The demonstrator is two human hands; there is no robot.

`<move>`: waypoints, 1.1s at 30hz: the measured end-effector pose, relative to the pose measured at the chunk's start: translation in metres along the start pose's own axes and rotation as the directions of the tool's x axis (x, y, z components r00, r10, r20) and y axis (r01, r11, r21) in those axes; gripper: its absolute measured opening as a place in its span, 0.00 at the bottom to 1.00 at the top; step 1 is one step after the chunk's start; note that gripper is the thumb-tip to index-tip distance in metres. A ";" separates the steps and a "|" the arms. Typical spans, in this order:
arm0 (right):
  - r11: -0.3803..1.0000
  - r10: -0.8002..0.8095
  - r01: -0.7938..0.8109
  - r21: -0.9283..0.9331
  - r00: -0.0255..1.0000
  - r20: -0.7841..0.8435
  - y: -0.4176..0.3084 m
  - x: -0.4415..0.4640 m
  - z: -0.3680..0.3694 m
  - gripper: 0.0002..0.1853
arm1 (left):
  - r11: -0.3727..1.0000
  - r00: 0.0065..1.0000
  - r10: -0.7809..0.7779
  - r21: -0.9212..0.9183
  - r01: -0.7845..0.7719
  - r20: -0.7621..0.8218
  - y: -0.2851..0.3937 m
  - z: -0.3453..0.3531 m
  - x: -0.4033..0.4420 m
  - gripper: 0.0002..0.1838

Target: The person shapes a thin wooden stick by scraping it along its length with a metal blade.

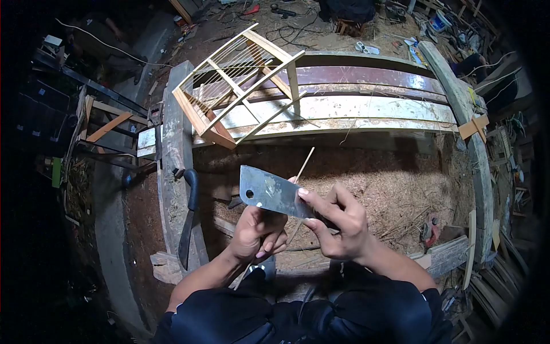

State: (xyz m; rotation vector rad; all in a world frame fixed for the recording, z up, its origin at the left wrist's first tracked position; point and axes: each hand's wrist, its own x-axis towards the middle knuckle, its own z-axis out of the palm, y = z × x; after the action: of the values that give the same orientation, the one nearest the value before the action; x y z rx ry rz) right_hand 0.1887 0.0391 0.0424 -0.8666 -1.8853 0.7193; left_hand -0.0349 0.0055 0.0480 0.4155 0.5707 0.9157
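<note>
My right hand (341, 221) pinches a flat metal cleaver blade (269, 192) near its right end, where the handle is hidden or out of sight. A round hole shows near the blade's left corner. Below the blade, my left hand (258, 232) is closed around a thin wooden stick (305, 163). The stick slants from lower left to upper right and passes behind the blade. Whether the blade's edge touches the stick is hard to tell.
Ahead, a wooden frame with thin parallel rods (240, 86) rests on long boards (372, 109). A curved knife with a dark handle (192, 195) lies on the left beam (172, 155). Shavings (389, 189) cover the ground; a red tool (431, 229) lies at right.
</note>
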 end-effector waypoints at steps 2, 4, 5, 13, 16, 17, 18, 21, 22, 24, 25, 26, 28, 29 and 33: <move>1.000 0.000 0.000 -0.025 1.000 0.018 -0.001 0.002 -0.003 0.31 | 1.000 1.000 -0.002 0.008 0.002 -0.016 0.003 0.004 0.000 0.19; 0.999 0.007 -0.006 -0.051 1.000 0.027 -0.002 0.003 -0.004 0.31 | 1.000 0.999 -0.013 0.019 0.014 -0.031 0.005 0.005 -0.001 0.16; 0.997 0.012 -0.012 -0.074 1.000 -0.003 -0.002 0.004 -0.004 0.31 | 1.000 1.000 -0.013 -0.005 0.013 -0.017 0.004 0.006 0.000 0.15; 0.998 0.001 -0.002 -0.061 1.000 -0.022 0.002 0.004 -0.006 0.29 | 0.998 0.999 -0.012 0.059 0.014 -0.029 0.007 0.014 -0.006 0.30; 1.000 -0.025 0.025 0.002 0.999 0.031 -0.007 0.001 -0.008 0.27 | 0.996 0.996 0.052 0.068 -0.057 0.068 0.000 0.004 -0.004 0.32; 1.000 0.010 -0.009 -0.026 0.999 0.045 -0.008 0.002 -0.008 0.27 | 0.989 0.999 0.005 0.146 0.001 -0.038 0.002 0.002 -0.007 0.32; 0.997 0.048 -0.044 -0.057 0.997 0.056 -0.007 0.003 -0.008 0.26 | 0.974 0.989 -0.037 0.218 0.069 -0.145 0.008 0.008 -0.006 0.32; 0.957 0.280 -0.288 -0.014 0.939 -0.201 0.012 0.014 -0.014 0.24 | 0.980 1.000 -0.023 0.196 0.026 -0.014 0.012 0.017 0.001 0.29; 0.962 0.258 -0.270 -0.041 0.948 -0.189 0.011 0.013 -0.019 0.24 | 0.974 1.000 -0.021 0.227 0.020 0.000 0.011 0.015 0.002 0.29; 0.930 0.350 -0.326 0.168 0.926 -0.141 0.007 0.005 -0.018 0.21 | 0.967 1.000 -0.008 0.253 0.009 -0.003 0.012 0.013 0.005 0.29; 0.931 0.349 -0.325 0.168 0.927 -0.139 0.005 0.002 -0.017 0.21 | 0.961 1.000 0.002 0.278 -0.003 0.002 0.013 0.012 0.007 0.29; 0.880 0.410 -0.359 0.311 0.904 -0.117 0.005 -0.001 -0.017 0.20 | 0.962 1.000 0.002 0.275 -0.003 0.001 0.013 0.012 0.008 0.29; 0.804 0.476 -0.394 0.445 0.876 -0.084 0.006 -0.007 -0.018 0.19 | 0.951 0.999 -0.023 0.306 0.029 -0.025 0.013 0.014 0.008 0.29; 0.746 0.485 -0.391 0.539 0.873 -0.038 0.009 -0.009 -0.020 0.20 | 0.953 0.999 -0.024 0.302 0.030 -0.025 0.012 0.015 0.008 0.29; 0.676 0.499 -0.413 0.611 0.866 0.034 0.004 -0.008 -0.023 0.23 | 0.944 1.000 -0.015 0.330 0.021 -0.020 0.012 0.015 0.008 0.28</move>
State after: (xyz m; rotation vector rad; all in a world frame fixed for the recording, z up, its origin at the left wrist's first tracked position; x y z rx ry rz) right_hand 0.2127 0.0381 0.0449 -0.9347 -1.1749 1.4419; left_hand -0.0289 0.0174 0.0635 0.7046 0.7465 0.8068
